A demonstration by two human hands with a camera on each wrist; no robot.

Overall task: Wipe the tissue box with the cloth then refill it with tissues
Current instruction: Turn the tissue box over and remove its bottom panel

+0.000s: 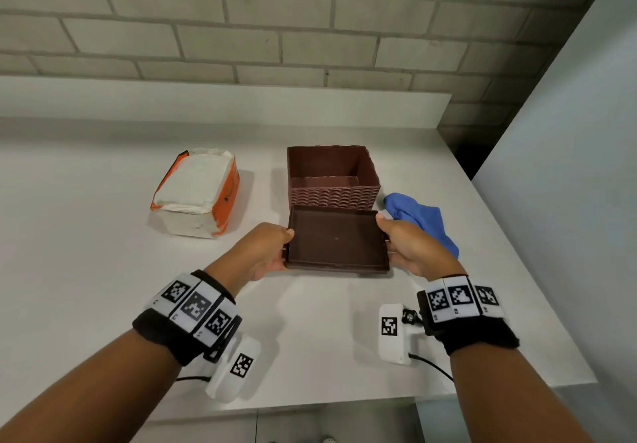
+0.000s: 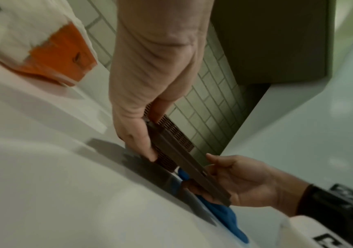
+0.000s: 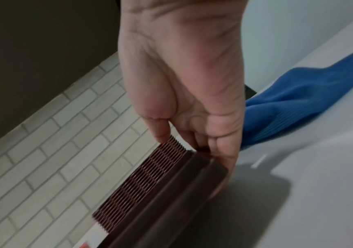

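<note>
The brown tissue box (image 1: 332, 180) stands open and empty on the white counter, its ribbed wall (image 3: 146, 181) facing me. Just in front of it I hold its flat brown lid (image 1: 336, 239), inner side up, a little above the counter. My left hand (image 1: 272, 249) grips the lid's left edge (image 2: 190, 167), thumb on top. My right hand (image 1: 400, 246) grips the right edge (image 3: 171, 193). The blue cloth (image 1: 424, 218) lies crumpled right of the box, behind my right hand. An opened orange and white tissue pack (image 1: 196, 191) sits left of the box.
A grey brick wall (image 1: 241, 28) and a low white ledge (image 1: 224, 101) run behind the counter (image 1: 103, 270). A pale panel (image 1: 568, 132) rises at the right, where the counter ends. The counter's front edge is close under my wrists.
</note>
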